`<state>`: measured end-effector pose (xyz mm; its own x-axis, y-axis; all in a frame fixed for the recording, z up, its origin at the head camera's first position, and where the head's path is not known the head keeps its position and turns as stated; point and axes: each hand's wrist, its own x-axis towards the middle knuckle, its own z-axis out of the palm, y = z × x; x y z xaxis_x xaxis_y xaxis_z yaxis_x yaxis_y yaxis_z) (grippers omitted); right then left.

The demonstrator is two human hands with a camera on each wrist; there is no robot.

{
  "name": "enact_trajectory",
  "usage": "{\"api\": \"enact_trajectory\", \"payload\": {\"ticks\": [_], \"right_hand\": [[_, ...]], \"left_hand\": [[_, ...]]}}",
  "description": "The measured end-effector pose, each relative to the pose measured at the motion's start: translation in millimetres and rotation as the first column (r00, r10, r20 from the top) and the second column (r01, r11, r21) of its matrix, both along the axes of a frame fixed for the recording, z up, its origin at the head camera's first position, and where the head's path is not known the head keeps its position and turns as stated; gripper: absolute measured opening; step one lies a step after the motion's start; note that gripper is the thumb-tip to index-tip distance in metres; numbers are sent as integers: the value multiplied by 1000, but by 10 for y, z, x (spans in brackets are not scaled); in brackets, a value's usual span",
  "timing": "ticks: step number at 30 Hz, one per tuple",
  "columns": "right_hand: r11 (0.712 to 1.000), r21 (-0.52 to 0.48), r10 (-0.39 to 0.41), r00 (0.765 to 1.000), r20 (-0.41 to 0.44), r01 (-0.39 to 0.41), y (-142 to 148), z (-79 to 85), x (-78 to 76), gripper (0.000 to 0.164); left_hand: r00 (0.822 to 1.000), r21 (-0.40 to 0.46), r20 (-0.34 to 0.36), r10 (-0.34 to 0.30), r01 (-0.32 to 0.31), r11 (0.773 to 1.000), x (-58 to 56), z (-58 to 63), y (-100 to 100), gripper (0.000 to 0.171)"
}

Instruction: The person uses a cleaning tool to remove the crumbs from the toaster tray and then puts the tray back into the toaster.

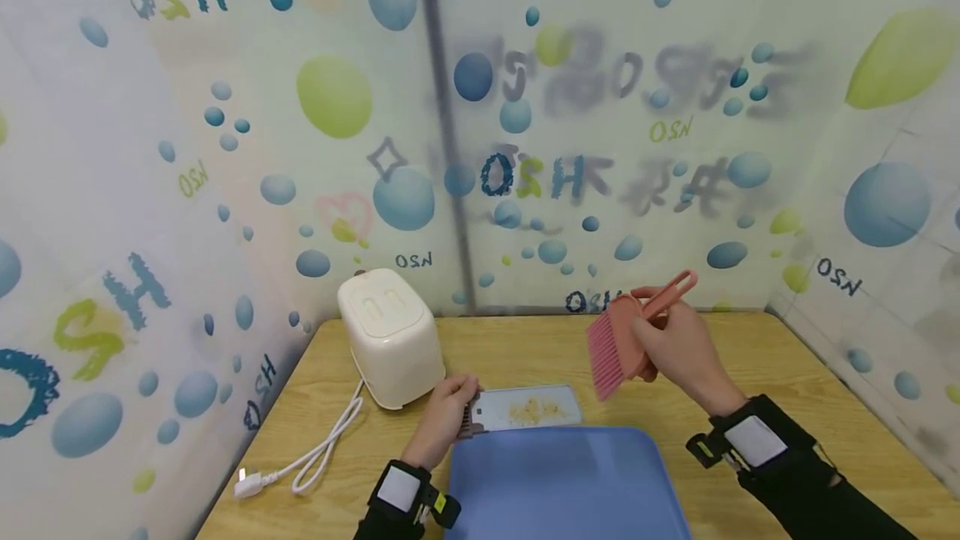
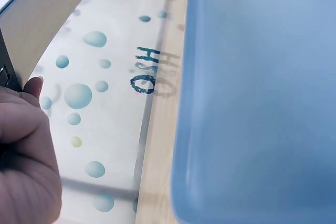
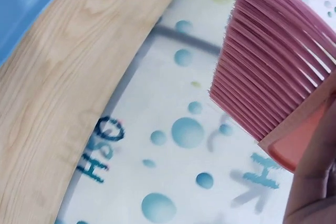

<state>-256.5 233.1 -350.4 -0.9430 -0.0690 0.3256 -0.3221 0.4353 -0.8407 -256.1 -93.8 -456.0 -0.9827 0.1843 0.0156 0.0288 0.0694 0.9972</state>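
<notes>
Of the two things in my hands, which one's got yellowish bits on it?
The flat grey tray in your left hand: yellowish bits lie on it, while the pink brush in your right hand shows none.

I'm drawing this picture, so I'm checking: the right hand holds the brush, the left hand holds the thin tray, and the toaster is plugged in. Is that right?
Not quite: the toaster isn't plugged in. The head view shows its plug lying on the table. The rest is right: the right hand holds the brush, the left hand the thin tray.
</notes>
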Motion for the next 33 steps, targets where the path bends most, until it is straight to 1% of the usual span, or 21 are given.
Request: {"api": "enact_trajectory", "payload": {"ticks": [3,6,11,16,23,26,30,33], "right_hand": [[996,-65,59,998,2,-59,-99,39,49,48],[985,-125,122,992,22,-119,-211,64,100,49],[969,-171,190,979,72,-175,-410,77,151,52],[957,-189,244,964,107,-221,-621,41,171,49],[951,-177,277,953,120,-254,-856,-51,239,47],[948,-178,288,951,116,-266,-922,-91,262,48],[954,-165,273,954,126,-251,-972,-140,270,48],[959,-165,253,958,131,-231,-992,-167,272,48]], "left_hand": [[1000,4,-4,-7,7,1000,1,-9,9,39],[1000,8,-6,-11,11,1000,-1,-21,21,40],[1000,8,-25,-10,10,1000,4,-26,46,39],[999,11,-31,-11,11,1000,11,-30,71,38],[999,-5,-39,-19,18,1000,10,-40,96,38],[999,-3,-27,-30,30,1000,14,-33,104,39],[999,-2,-29,-41,41,999,30,-24,106,39],[998,5,-47,-43,43,999,40,-38,105,40]]}}
